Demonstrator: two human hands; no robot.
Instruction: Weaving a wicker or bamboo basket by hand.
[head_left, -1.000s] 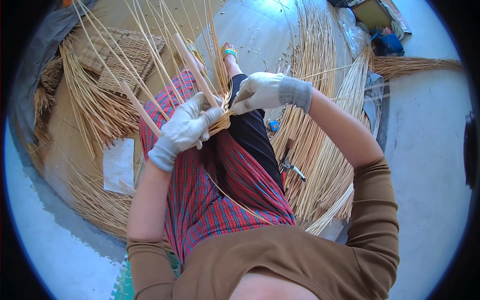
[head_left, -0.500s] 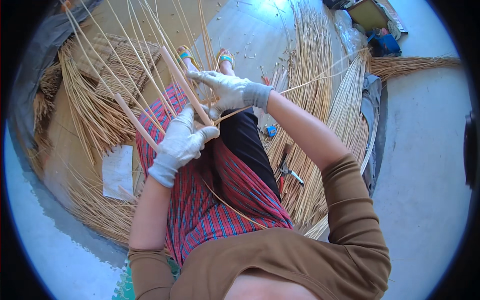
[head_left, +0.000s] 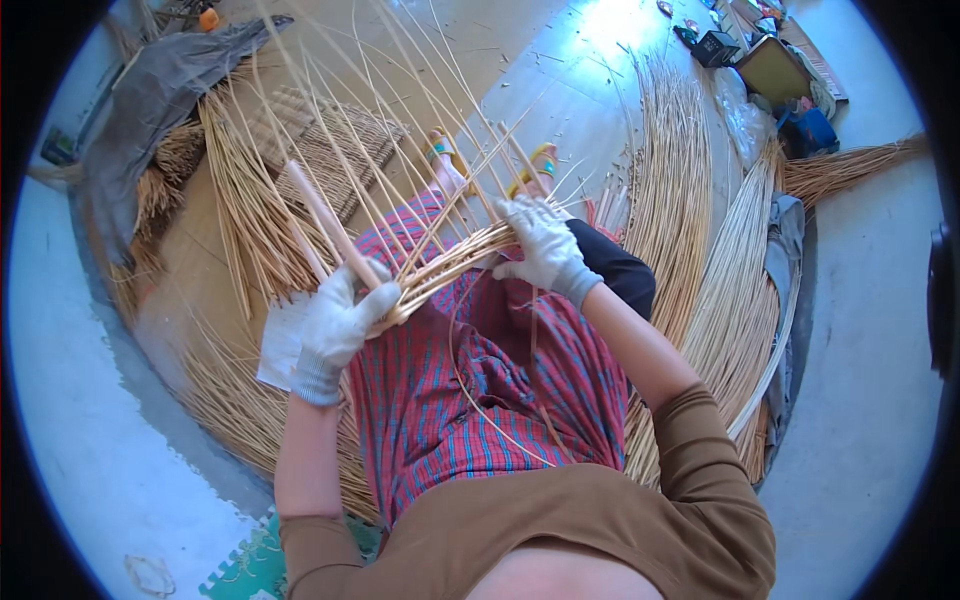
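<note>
Grasping with left fingers (head_left: 372, 303) the eight-o'clock end of the wicker band (head_left: 455, 262), with right fingers (head_left: 525, 222) its two-o'clock end, above the plaid cloth (head_left: 430, 420). Probably feels light, springy, cracks if kinked; best held where densest. Farther, toward two o'clock: cane bundle (head_left: 675, 170).

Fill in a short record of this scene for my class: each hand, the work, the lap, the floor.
Left hand: gloved, gripping the woven piece at its left end
Right hand: gloved, holding its right end
Work: upright strands and a thick rod rising from it
Lap: red plaid cloth
Floor: long strand bundles, woven mat
</note>
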